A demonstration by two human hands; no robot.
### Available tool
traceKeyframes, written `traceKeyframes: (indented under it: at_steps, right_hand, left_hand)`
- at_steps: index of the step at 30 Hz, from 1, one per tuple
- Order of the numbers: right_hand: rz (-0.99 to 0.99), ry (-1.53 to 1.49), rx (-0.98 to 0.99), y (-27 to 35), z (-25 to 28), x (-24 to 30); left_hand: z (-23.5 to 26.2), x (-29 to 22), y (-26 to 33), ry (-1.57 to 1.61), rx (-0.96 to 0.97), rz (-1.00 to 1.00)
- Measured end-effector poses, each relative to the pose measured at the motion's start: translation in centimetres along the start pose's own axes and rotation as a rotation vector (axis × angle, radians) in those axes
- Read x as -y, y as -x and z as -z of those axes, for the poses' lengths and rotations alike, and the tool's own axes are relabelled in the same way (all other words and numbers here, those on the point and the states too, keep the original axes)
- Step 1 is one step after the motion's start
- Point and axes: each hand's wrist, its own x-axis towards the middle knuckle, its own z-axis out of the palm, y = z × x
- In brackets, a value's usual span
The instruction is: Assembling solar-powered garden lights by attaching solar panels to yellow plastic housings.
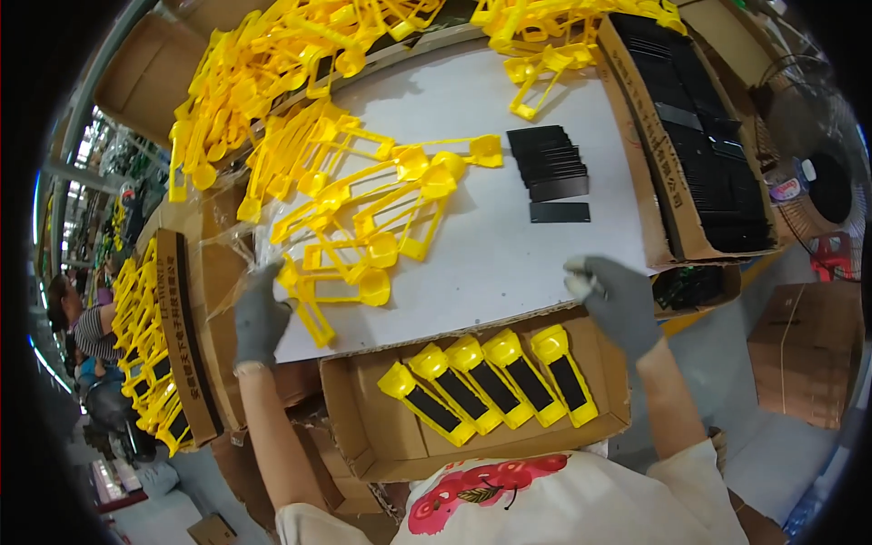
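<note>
**Four finished pieces boxed, both gloved hands at the counter's near edge**

Head view: an open brown cardboard box (363, 427) below the white counter (509, 245) holds four yellow plastic housings with black rectangular inserts (495, 391), side by side in one row. On the counter lies a loose heap of empty yellow plastic frames (363, 227), too tangled to count, and a fanned stack of flat black plates (549, 163), one plate lying apart just below it. The grey-gloved left hand (259, 313) rests at the heap's edge, fingers loosely curled, touching a frame. The grey-gloved right hand (618, 300) hovers over the counter edge, its grip half closed; whether it holds anything I cannot tell.
</note>
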Motion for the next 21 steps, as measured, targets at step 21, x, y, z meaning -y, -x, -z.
traceKeyframes:
  at_steps: [21]
  right_hand:
    - [-0.032, 0.001, 0.134, -7.3, 0.2, -0.5]
  left_hand:
    - [8.6, -4.0, 4.4, 0.867, 0.122, 0.450]
